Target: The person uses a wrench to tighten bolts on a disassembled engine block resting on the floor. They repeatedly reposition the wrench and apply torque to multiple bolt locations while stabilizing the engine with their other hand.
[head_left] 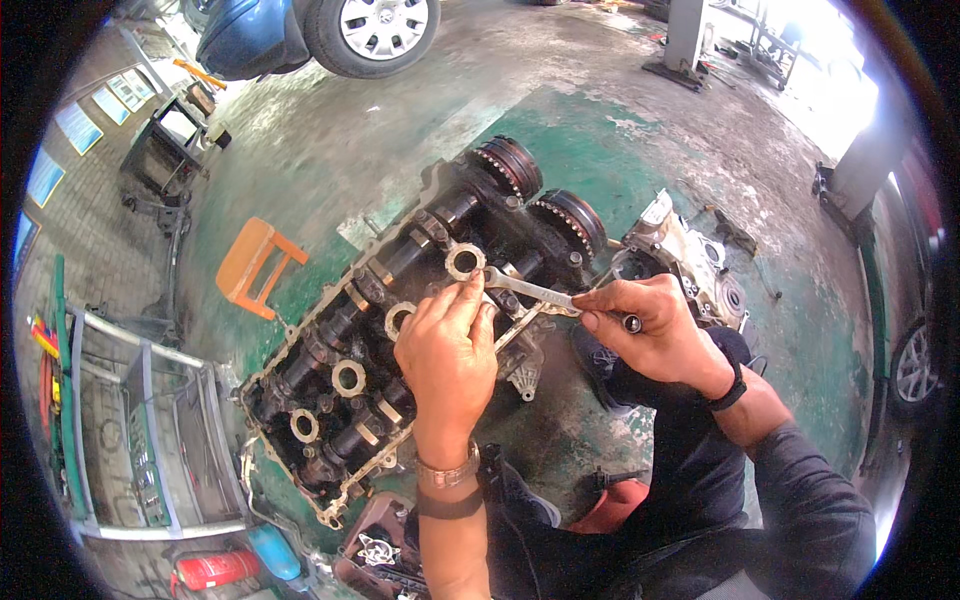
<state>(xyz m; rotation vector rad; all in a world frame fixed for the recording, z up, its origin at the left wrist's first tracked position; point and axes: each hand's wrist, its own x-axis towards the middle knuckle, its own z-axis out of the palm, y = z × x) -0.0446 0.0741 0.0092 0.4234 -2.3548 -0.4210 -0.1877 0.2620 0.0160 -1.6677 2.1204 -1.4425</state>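
Note:
An engine cylinder head (375, 265) with dark camshafts lies slantwise before me, its round spark plug openings ringed in pale metal. My right hand (655, 330) grips a silver wrench (530, 290) by its near end. The wrench's other end reaches left to the ring (465, 262) around the farthest opening. Beside that ring is my left hand (450, 350), its fingers bunched and the fingertips at the wrench's head. What lies under those fingers is hidden. A short round metal end (631, 323) shows beneath my right hand; whether it belongs to a second tool I cannot tell.
Two toothed camshaft sprockets (568, 222) sit at the far end. Right of them lies a metal engine casing (690, 260). An orange stool (262, 268) stands left on the green floor, with a red fire extinguisher (215, 569) at lower left. A blue car (255, 40) is beyond.

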